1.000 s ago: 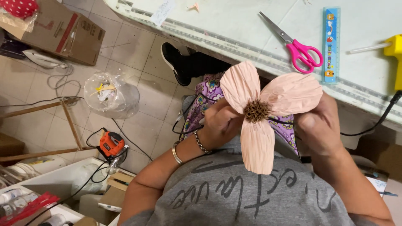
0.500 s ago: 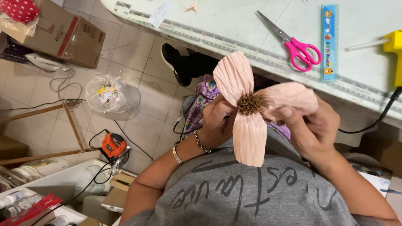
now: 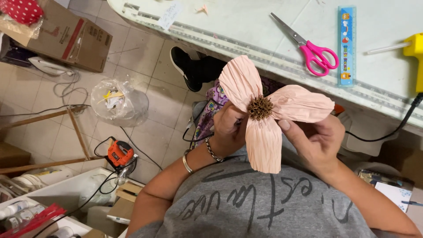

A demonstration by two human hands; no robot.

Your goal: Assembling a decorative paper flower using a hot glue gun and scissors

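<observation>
A paper flower (image 3: 269, 110) with three pale pink crinkled petals and a brown fuzzy centre is held over my lap, below the table edge. My left hand (image 3: 229, 128) grips it from behind, under the upper-left petal. My right hand (image 3: 315, 141) holds the right petal, with the thumb pressed on the paper next to the centre. The stem or back of the flower is hidden by the petals and my hands.
On the white table (image 3: 246, 26) lie pink-handled scissors (image 3: 310, 46), a blue ruler (image 3: 346, 44) and a yellow glue gun (image 3: 414, 55) with a black cord. On the tiled floor are a plastic bag (image 3: 119, 103), an orange power tool (image 3: 120, 154) and a cardboard box (image 3: 66, 37).
The flower has shifted slightly left and turned a little in my hands. My right thumb now rests on the petal by the centre.
</observation>
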